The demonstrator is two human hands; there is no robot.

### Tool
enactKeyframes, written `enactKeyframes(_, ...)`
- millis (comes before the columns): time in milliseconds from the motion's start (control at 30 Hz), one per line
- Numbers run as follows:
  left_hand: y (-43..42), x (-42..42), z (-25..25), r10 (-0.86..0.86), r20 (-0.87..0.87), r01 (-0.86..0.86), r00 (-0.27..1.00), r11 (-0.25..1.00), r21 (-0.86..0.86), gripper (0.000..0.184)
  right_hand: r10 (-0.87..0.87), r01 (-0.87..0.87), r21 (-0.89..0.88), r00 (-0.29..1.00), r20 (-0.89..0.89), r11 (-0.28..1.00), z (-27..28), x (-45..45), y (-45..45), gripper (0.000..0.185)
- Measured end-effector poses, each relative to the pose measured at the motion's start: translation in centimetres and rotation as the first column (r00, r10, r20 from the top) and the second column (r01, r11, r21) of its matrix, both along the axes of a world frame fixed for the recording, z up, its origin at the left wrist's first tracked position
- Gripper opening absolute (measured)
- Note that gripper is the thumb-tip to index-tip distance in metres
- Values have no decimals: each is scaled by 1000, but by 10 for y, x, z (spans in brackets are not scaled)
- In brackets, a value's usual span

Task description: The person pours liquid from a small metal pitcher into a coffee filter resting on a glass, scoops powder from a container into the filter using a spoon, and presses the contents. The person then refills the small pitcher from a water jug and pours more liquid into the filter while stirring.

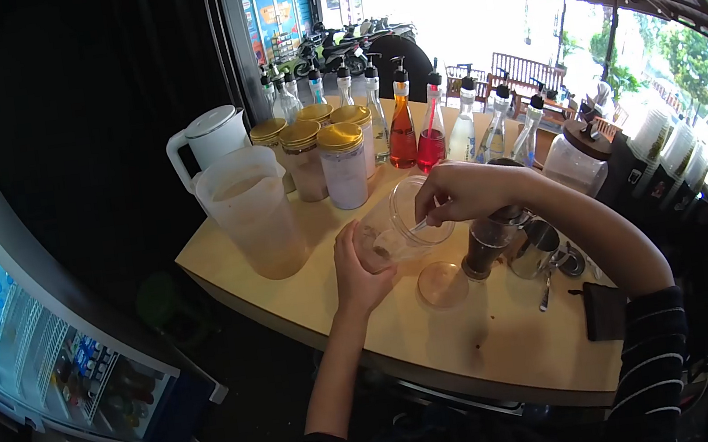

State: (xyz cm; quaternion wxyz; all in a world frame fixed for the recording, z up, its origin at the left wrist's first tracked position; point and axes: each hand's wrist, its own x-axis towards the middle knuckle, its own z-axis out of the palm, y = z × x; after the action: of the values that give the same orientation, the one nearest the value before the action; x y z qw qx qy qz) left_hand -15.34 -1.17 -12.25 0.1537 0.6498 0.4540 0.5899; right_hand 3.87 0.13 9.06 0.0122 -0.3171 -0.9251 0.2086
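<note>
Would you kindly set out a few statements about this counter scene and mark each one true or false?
1. The left hand holds a clear jar at a tilt. True.
2. The glass-door fridge stands to the left of the counter. True.
3. The right hand rests flat on the counter. False: it is at the jar's mouth, with a spoon-like utensil in its grip.
4. The grouped canisters have blue lids. False: their lids are gold.
5. The bottle of red liquid stands beside the bottle of orange liquid. True.
</note>
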Motion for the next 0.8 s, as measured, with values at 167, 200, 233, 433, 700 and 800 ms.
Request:
enactKeyframes(167,-1,2,0,12,-3,-12,1000,1000,14,92,-13,12,-29,999,-41,1000,9,13,-7,21)
enactKeyframes(200,-1,1,0,19,-10,-19,1000,1000,13,92,-24,22,-50,998,-50,999,10,15,-8,20)
enactKeyframes(233,-1,1,0,27,-17,-26,1000,1000,11,92,-27,24,-46,998,-51,999,10,18,-9,20)
enactKeyframes(433,-3,3,0,30,-2,-30,1000,1000,-11,93,-124,80,-243,977,-175,967,6,31,-5,21)
enactKeyframes(700,-5,5,1,-52,27,53,998,998,-42,91,-221,124,-279,911,-349,952,6,46,-5,24)
enactKeyframes(800,-3,4,-1,-103,75,108,992,992,-64,89,-344,265,-285,895,-283,921,23,50,-16,23)
